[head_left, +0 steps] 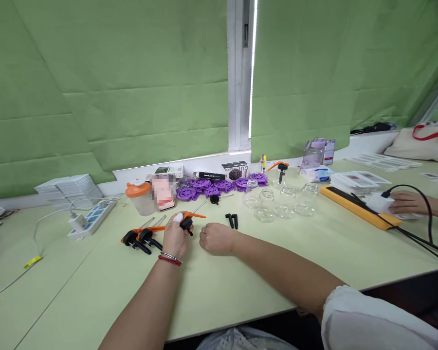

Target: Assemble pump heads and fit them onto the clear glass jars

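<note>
My left hand [175, 238] is closed around a black cap with an orange lever [186, 222]; a thin metal rod sticks out beyond it. Just to its right, apart from it, my right hand [217, 239] is curled low over the table, and whatever its fingers hold is hidden. Left of my left hand lie two similar black caps with orange levers [146, 237], with black tubes and metal rods. Two short black tubes [232, 221] rest beyond my right hand. Farther back is a black round piece with a rod [214, 199].
Several clear glass jars [265, 214] stand right of centre, with purple wheel-like parts [222, 186] behind. An orange-lidded cup [142, 199] and a white power strip [95, 218] are left. At right, another person's hand [409, 201] is by a yellow power strip [357, 206].
</note>
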`<state>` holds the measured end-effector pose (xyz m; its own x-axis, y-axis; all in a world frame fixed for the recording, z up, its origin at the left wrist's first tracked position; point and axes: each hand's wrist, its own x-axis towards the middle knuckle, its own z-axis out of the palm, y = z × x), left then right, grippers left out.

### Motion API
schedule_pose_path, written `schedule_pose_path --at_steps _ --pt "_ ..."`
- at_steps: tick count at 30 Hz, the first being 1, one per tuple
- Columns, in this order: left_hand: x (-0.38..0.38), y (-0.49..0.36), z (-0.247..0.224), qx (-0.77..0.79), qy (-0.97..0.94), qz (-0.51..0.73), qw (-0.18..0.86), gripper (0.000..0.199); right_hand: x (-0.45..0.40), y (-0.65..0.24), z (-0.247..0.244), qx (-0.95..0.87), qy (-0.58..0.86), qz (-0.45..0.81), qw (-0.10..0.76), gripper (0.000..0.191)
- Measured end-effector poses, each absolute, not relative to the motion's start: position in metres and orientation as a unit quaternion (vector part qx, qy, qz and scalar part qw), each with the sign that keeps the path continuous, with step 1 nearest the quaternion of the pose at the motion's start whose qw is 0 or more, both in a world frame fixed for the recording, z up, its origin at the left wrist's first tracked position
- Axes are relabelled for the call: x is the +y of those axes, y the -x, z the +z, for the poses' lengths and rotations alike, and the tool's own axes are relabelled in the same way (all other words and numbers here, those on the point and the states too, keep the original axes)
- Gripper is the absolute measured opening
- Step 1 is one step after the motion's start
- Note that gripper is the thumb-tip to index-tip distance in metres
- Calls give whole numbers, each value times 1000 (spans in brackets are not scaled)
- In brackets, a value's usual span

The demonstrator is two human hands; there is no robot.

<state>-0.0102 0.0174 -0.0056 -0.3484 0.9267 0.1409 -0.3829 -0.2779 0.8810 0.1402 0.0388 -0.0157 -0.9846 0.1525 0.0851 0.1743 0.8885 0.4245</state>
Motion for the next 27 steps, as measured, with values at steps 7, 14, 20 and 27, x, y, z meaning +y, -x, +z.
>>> schedule_pose_path --at_steps 7,14,20,27 --pt "16 10 -5 396 -351 711 462 17 42 -141 -17 -970 63 -231 41 22" --pt "17 11 -6 398 -351 711 462 16 38 -142 -16 -967 77 -236 55 20" --pt "18 11 -7 408 -346 711 458 16 29 -136 -14 -966 79 -242 45 20" --pt "19 10 -7 413 -339 715 450 15 29 -132 -19 -962 49 -257 75 18"
